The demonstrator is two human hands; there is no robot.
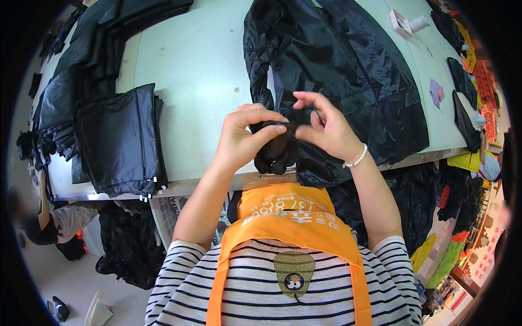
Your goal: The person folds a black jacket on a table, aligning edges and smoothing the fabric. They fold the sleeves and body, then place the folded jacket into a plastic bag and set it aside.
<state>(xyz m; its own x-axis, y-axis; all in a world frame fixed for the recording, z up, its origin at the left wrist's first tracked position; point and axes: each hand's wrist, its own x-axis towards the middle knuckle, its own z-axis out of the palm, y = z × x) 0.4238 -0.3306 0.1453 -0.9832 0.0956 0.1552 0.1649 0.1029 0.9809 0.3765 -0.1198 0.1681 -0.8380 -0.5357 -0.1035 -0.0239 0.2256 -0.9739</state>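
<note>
A shiny black jacket (326,70) lies spread on the pale table in front of me, with a long seam running down its right part. Close to the table's near edge, my left hand (244,136) pinches a fold of its black fabric between thumb and fingertips. My right hand (329,127), with a beaded bracelet at the wrist, is just right of that fold. Its thumb and index finger stand apart. A dark patch shows between its fingers; I cannot tell whether it is cloth or a small tool.
A stack of folded black garments (117,141) sits on the table (190,81) to the left, with more black pieces behind it. A small box (400,24) and a white cylinder are at the far right. Black cloth hangs below the table. Other people are at both sides.
</note>
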